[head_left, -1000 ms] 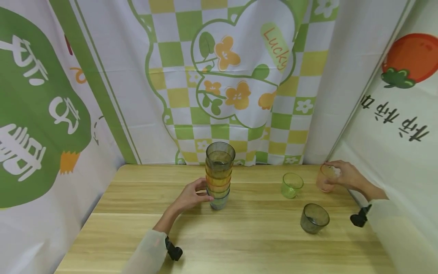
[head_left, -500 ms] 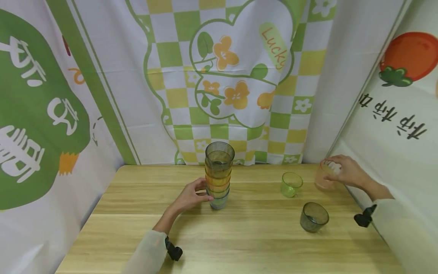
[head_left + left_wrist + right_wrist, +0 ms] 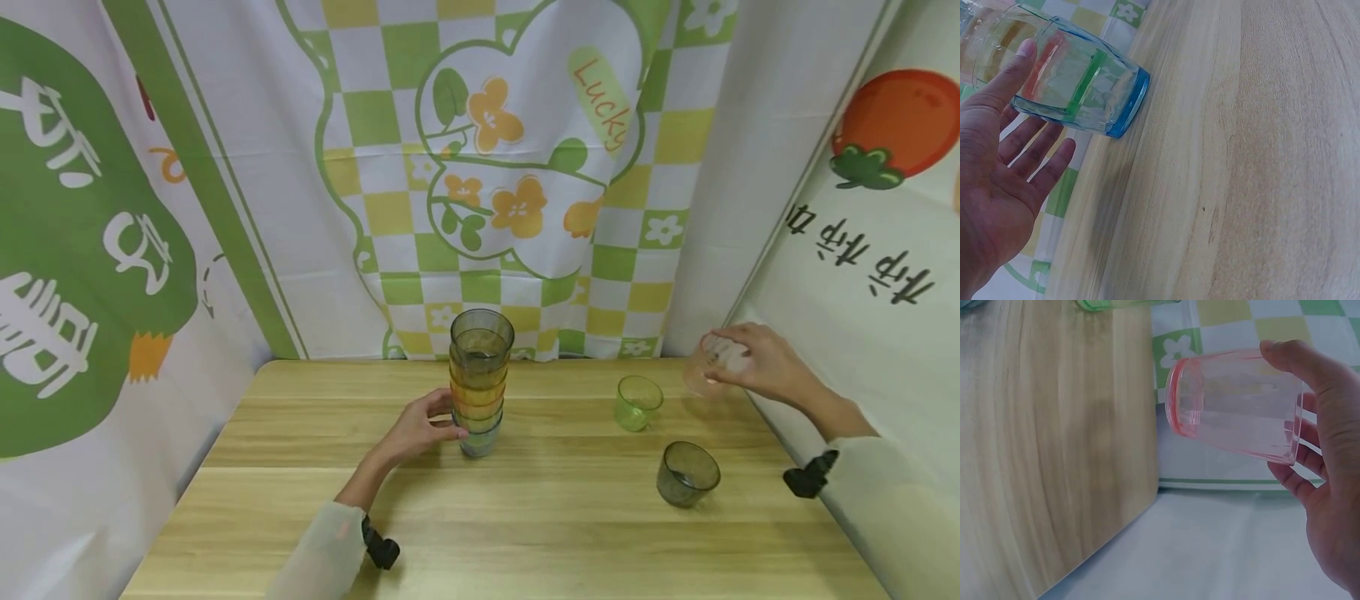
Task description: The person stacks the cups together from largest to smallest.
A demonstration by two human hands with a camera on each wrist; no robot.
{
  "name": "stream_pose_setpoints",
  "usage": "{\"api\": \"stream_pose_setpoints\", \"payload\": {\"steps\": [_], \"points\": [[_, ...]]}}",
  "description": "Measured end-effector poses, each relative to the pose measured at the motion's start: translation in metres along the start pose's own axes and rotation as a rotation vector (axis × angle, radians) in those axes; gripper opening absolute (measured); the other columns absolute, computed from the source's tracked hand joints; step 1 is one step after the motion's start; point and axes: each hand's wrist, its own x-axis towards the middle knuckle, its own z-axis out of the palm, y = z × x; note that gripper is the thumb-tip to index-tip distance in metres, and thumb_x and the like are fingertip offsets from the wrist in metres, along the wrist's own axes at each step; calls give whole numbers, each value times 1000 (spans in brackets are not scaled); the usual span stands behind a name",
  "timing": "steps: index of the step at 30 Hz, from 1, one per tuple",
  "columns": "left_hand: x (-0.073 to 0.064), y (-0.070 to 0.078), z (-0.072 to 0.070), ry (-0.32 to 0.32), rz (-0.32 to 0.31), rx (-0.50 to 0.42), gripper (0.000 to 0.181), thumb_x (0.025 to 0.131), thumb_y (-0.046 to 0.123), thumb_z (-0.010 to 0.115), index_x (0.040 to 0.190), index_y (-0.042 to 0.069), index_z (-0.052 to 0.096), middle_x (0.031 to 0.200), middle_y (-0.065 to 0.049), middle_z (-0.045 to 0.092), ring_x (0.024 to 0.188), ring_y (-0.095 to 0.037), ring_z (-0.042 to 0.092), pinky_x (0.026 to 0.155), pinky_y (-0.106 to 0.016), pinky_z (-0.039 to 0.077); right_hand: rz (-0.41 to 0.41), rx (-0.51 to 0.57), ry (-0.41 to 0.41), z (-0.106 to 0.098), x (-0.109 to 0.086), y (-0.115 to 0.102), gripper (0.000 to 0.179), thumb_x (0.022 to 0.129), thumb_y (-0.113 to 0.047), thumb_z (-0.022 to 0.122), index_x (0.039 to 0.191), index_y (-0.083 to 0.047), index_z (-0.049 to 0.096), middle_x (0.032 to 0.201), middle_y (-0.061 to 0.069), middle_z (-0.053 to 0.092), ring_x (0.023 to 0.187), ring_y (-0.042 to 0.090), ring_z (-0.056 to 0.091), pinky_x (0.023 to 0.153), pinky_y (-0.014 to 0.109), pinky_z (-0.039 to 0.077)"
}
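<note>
A tall stack of nested clear cups (image 3: 478, 392) stands upright on the table, smoky grey on top, amber and orange through the middle, pale blue at the bottom. My left hand (image 3: 415, 429) holds the stack low on its left side, thumb in front and fingers behind; in the left wrist view the thumb lies across the cups above the blue base (image 3: 1132, 103). At the table's far right corner, my right hand (image 3: 776, 364) grips a clear pink cup (image 3: 699, 375) near its rim. The right wrist view shows the pink cup (image 3: 1229, 403) base toward the table, raised off it.
A green cup (image 3: 638, 404) with a handle stands left of the pink one. Nearer the front is a smoky grey cup (image 3: 687, 475). The wooden table (image 3: 525, 533) meets printed curtains (image 3: 510, 192) at the back and sides.
My right hand has lifted the pink cup up from the table, shifting slightly back. The left hand and the stack stay in place.
</note>
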Motion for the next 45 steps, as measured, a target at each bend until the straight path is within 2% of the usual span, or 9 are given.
{"api": "stream_pose_setpoints", "payload": {"steps": [6,8,13,18,25,31,40,45], "points": [[-2,3,-2,9,-1,7,65,90,18,89,147,13,58,146,-12,63,137,-36,59,112,-49,55,-34,-6,37,-8,9,-15,71,72,-31,98,127,5,72,112,28,68,98,41,65,65,35,59],[-1,3,-2,11,-2,8,65,90,18,88,148,12,58,146,-13,62,137,-37,59,111,-49,55,-40,-9,47,-10,10,-21,72,72,-33,97,127,5,72,112,27,68,95,39,65,65,35,59],[-1,3,-2,9,-1,3,64,90,18,88,147,12,58,146,-14,62,137,-37,59,111,-49,55,-66,-9,65,-17,14,-37,72,70,-32,98,128,3,72,118,28,68,95,37,65,69,47,59],[-1,3,-1,10,-4,0,66,89,19,89,148,12,58,147,-14,62,137,-38,58,113,-53,53,-130,8,83,-23,18,-59,72,68,-28,99,129,-2,72,122,22,69,93,33,66,71,51,61],[-1,0,0,12,-3,-10,67,90,19,89,148,11,57,147,-15,62,137,-39,58,114,-57,51,-248,44,118,-27,27,-81,75,63,-26,101,128,-3,73,121,17,69,96,30,65,69,37,60],[-1,0,1,15,7,-5,64,91,17,87,147,11,58,146,-15,62,137,-39,58,113,-57,51,-335,51,165,-30,33,-99,77,57,-25,102,125,-2,75,117,14,72,86,24,65,71,22,52],[-1,0,1,10,0,5,64,91,19,87,147,10,58,146,-15,62,136,-38,59,113,-53,53,-430,94,203,-34,42,-127,74,63,-30,101,126,-2,75,117,13,72,85,19,63,69,26,52],[-1,0,1,12,6,1,63,91,19,87,147,9,58,146,-15,62,136,-37,59,112,-53,53,-486,124,220,-39,50,-144,73,78,-54,92,127,-2,75,119,13,72,85,20,65,73,22,52]]}}
